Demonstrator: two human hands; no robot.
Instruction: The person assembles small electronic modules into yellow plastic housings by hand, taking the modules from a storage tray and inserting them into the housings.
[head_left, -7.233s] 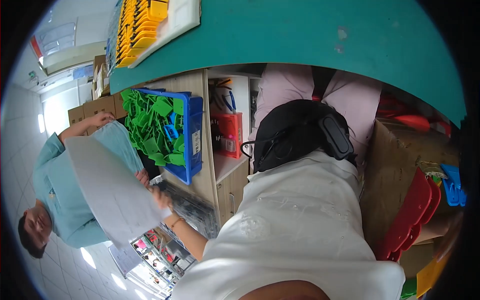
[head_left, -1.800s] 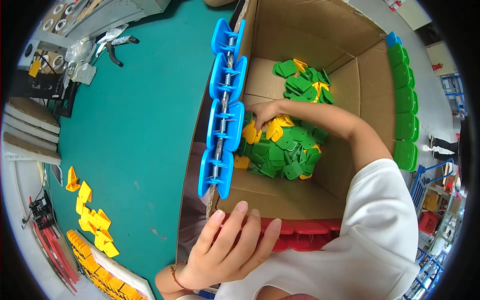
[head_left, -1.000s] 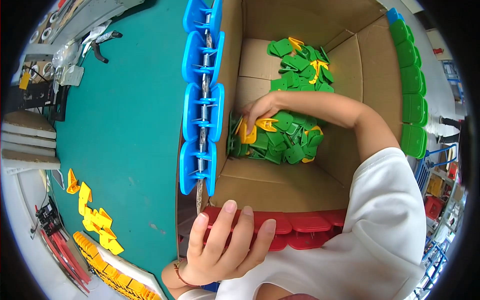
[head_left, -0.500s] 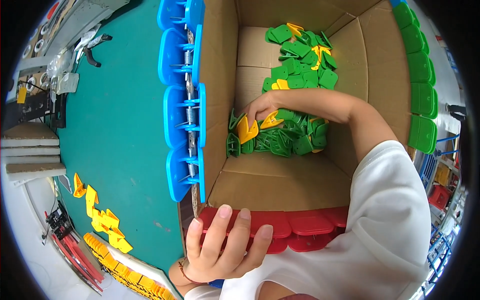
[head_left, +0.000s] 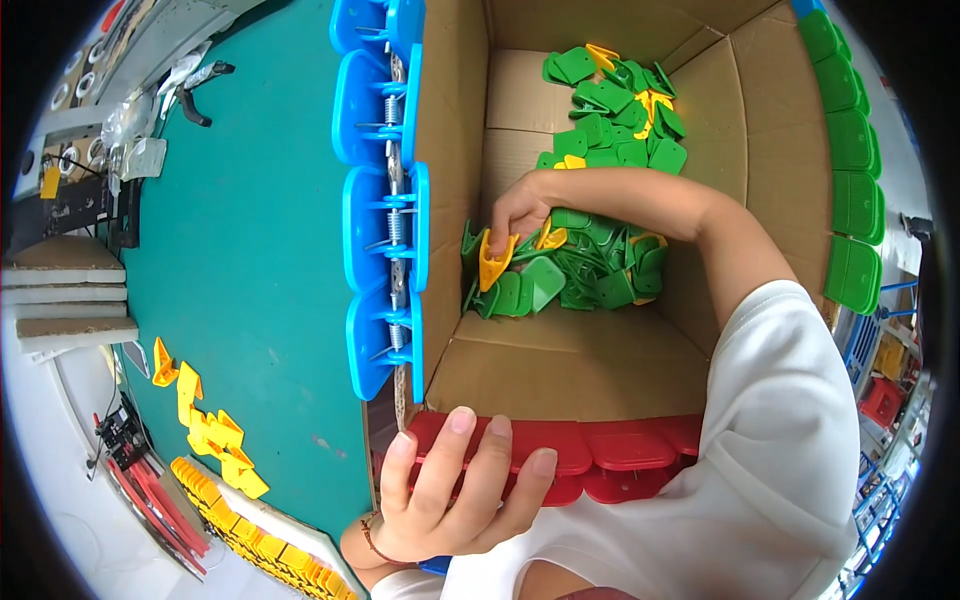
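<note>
Inside a deep cardboard box [head_left: 560, 355], my right hand [head_left: 521, 212] pinches a yellow plastic clip [head_left: 495, 264]. It hangs over a loose pile of green clips [head_left: 570, 265] with a few yellow ones mixed in; part of the pile lies hidden beneath my forearm. My left hand [head_left: 462, 490] is at the near left corner of the box, fingers spread and nothing in it. Beside it, red clips [head_left: 560, 450] line the near rim. Blue clips [head_left: 385, 230] with metal springs grip the left rim, and green clips [head_left: 855, 205] run along the right rim.
To the left lies a green tabletop [head_left: 240, 250]. Several loose yellow clips [head_left: 215, 435] rest on it, and a row of yellow clips [head_left: 260, 550] lines an edge below. Stacked boards [head_left: 70, 290] and a black-handled tool [head_left: 195, 105] are at the far left.
My right hand has lifted the yellow clip slightly and turned it, uncovering a green clip beside it. The whole view has shifted a little; my left hand keeps its spread pose.
</note>
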